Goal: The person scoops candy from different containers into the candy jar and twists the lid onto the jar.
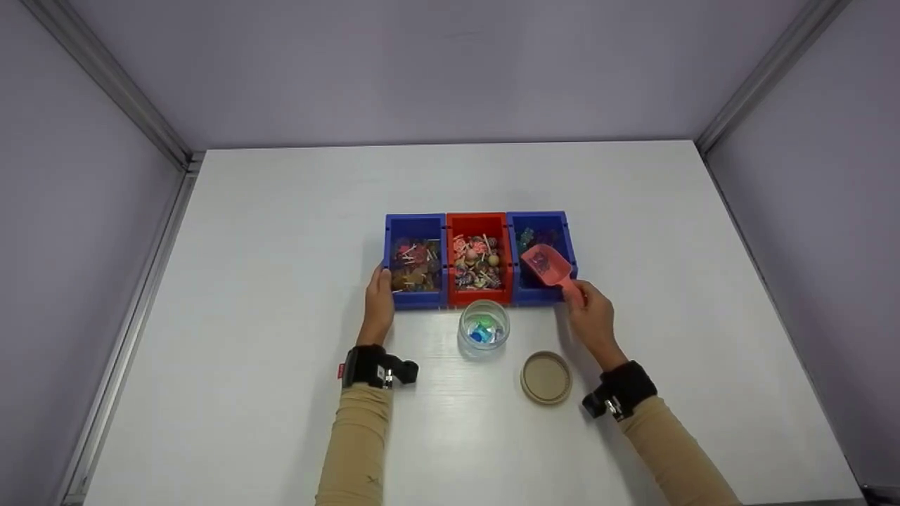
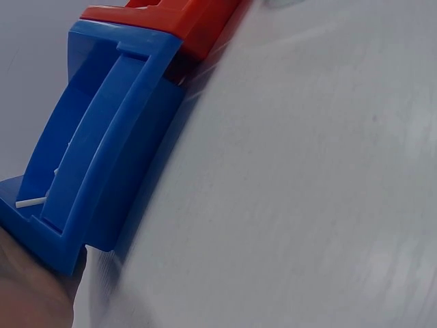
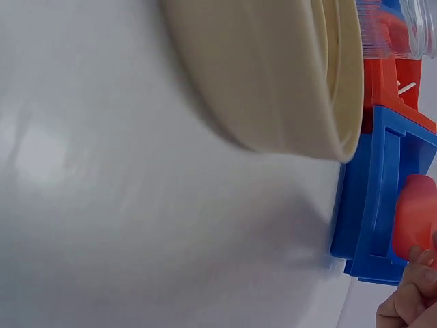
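Two tan sleeves (image 1: pixel 358 443) reach in from the near edge, each ending at a black wrist strap (image 1: pixel 365 365). Between the forearms, toward the right one, a round beige lid (image 1: pixel 546 378) lies on the white table (image 1: pixel 281 393). Just beyond it and to its left stands an upright clear glass jar (image 1: pixel 484 327), open at the top, with a few green and blue pieces inside.

The right hand (image 1: pixel 592 316) grips the handle of a pink scoop (image 1: pixel 548 263). The scoop's bowl is at the right blue bin (image 1: pixel 537 296) and carries some purple pieces; more purple and teal ones lie in that bin. The left hand (image 1: pixel 378 302) touches the outer side of the left blue bin (image 1: pixel 420 300); whether its fingers are curled cannot be told.

Both blue bins flank a red bin (image 1: pixel 478 297) in one joined row. Lollipops with white sticks fill part of the left and middle bins. Farther back, a pale wall (image 1: pixel 450 77) rises behind the table.
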{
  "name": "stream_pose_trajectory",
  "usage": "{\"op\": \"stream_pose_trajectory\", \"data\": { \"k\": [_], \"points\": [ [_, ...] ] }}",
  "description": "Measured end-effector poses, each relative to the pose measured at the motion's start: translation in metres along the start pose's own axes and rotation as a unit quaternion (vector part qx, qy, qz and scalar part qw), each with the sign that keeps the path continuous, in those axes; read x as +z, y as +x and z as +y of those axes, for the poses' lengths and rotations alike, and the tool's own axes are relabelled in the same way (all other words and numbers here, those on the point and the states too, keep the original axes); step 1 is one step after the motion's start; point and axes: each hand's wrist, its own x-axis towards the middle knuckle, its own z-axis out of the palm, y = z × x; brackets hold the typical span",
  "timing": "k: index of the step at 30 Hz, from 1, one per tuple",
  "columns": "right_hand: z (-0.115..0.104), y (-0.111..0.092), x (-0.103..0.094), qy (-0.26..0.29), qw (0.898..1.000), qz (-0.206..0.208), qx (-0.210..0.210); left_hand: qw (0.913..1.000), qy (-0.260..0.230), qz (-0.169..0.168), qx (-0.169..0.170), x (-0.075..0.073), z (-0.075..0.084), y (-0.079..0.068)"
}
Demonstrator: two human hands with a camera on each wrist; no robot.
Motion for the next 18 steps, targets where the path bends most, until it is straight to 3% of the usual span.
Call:
{"op": "stream_pose_trajectory", "data": {
  "k": [12,18],
  "points": [
    [-0.004,-0.002,-0.009,-0.002,1.0,0.01,-0.028,1.0,0.001,-0.001,-0.002,0.0,0.002,-0.001],
    [-0.008,-0.005,-0.017,-0.009,1.0,-0.009,-0.027,0.9999,-0.003,0.006,0.009,0.001,0.003,-0.001]
  ]
}}
